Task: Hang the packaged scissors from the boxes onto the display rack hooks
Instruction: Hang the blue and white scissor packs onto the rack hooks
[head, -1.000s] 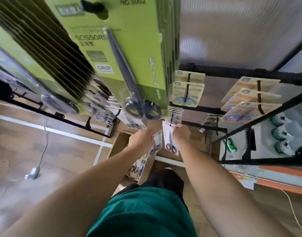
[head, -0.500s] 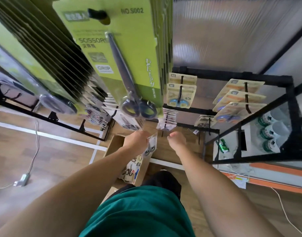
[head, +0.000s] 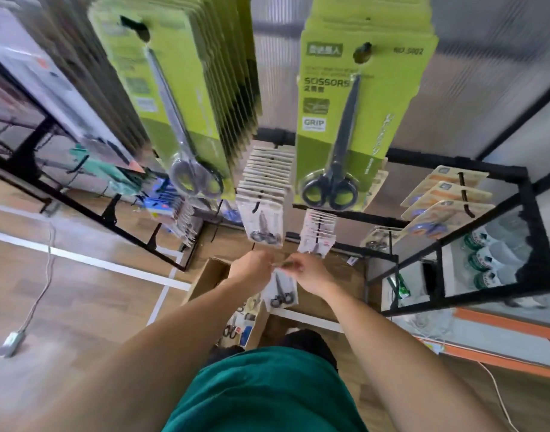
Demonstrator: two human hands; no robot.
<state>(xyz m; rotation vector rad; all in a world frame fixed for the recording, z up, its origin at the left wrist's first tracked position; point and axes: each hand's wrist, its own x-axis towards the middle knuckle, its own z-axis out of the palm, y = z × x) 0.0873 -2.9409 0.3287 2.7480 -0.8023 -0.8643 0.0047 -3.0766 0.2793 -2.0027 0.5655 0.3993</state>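
Both hands, left hand (head: 252,269) and right hand (head: 308,272), pinch the top edge of one scissors pack (head: 281,293), fingers clamped on it, above the box (head: 211,272). The hang hole should be aligned squarely with the hook (head: 257,204) before sliding on.

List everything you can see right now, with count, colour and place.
Green carded black-handled scissors: two hook stacks, top centre.
Small white carded scissors on hooks: several stacks, middle.
Small white scissors pack: one, pinched at its top by both hands.
Orange carded scissors: three, right hooks.
Brown cardboard box: one, open, on the floor below the hands.
Black metal display rack: one, across the back and right.
Green-labelled bottles: three, right shelf.
Left hand: holds the pack.
Right hand: holds the pack.
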